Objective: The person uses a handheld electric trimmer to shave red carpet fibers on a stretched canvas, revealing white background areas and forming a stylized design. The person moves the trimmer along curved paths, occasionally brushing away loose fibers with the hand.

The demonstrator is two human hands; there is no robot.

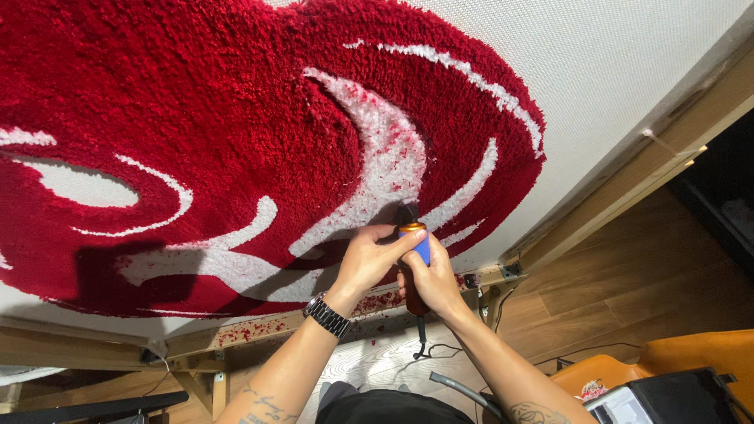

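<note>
Both hands clamp one corded trimmer [411, 267]: right hand [432, 279] around its body, left hand [367, 259] steadying the head. Rigid, probably light; the red-and-white tufted rug [236, 118] beneath is soft pile.

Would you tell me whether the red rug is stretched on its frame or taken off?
Stretched on. The red rug sits on white cloth spread flat to the wooden frame.

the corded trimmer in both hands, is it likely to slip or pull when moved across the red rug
The trimmer looks rigid and slim, and both the left hand and right hand wrap it, so slipping seems unlikely. Its cord hangs below and may tug a little. The tufted rug pile probably drags on the head.
</note>
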